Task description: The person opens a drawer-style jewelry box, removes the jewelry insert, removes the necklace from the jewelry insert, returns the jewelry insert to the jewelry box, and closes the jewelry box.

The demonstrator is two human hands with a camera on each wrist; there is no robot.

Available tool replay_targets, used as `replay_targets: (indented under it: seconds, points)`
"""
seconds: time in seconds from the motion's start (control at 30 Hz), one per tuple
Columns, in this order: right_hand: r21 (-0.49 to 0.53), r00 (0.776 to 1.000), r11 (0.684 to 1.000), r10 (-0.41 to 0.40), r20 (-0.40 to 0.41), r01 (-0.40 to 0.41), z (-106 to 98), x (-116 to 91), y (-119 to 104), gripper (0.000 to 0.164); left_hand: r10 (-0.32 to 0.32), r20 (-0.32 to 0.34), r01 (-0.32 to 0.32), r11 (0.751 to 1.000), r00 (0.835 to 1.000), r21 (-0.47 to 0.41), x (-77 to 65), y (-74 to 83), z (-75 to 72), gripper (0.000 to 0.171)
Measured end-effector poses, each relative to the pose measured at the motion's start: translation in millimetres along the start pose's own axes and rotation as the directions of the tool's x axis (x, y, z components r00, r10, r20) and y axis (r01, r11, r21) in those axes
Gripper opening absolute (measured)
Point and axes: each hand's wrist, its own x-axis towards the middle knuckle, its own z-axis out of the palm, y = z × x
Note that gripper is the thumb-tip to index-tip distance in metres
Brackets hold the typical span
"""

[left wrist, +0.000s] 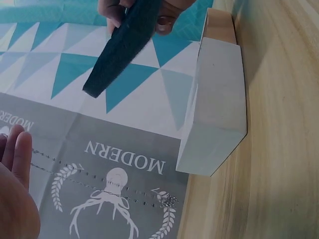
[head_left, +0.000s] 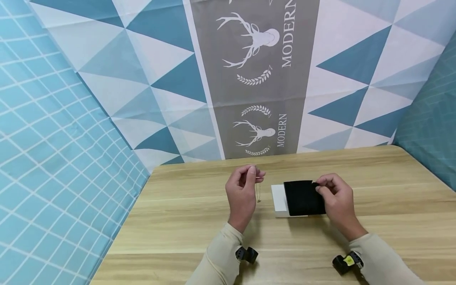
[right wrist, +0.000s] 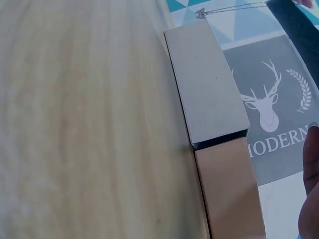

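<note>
A thin metal necklace (head_left: 259,193) hangs as a narrow loop from the pinched fingertips of my left hand (head_left: 243,194). At the loop's lower end is a small pendant (left wrist: 168,200), too small to make out its shape in the head view. A black, square, fabric-like pad (head_left: 304,198) is pinched at its upper right corner by my right hand (head_left: 336,200). The left wrist view shows the pad edge-on, raised above the box. Beneath it on the table lies a white box (head_left: 279,199), mostly covered in the head view. A brown section (right wrist: 232,189) adjoins the white part.
The wooden table (head_left: 178,221) extends around the box on all sides. Behind it hangs a patterned cloth (head_left: 263,91) with triangles and deer heads. A blue gridded cloth (head_left: 64,158) borders the left edge, and a teal one (head_left: 427,130) the right.
</note>
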Motion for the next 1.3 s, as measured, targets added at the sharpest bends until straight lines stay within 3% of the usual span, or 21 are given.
replay_targets:
  seconds: [0.5, 1.3]
  points:
    - [-0.025, 0.998, 0.999, 0.040, -0.057, -0.041, -4, -1, 4, 0.017, -0.010, -0.058, 0.013, 0.998, 0.998, 0.057, -1.1, 1.4, -0.2, 0.013]
    - [0.029, 0.996, 1.000, 0.013, -0.093, -0.010, -3, 5, 6, 0.017, -0.046, -0.114, 0.059, 0.992, 0.992, 0.112, 4.2, -10.3, -10.4, 0.013]
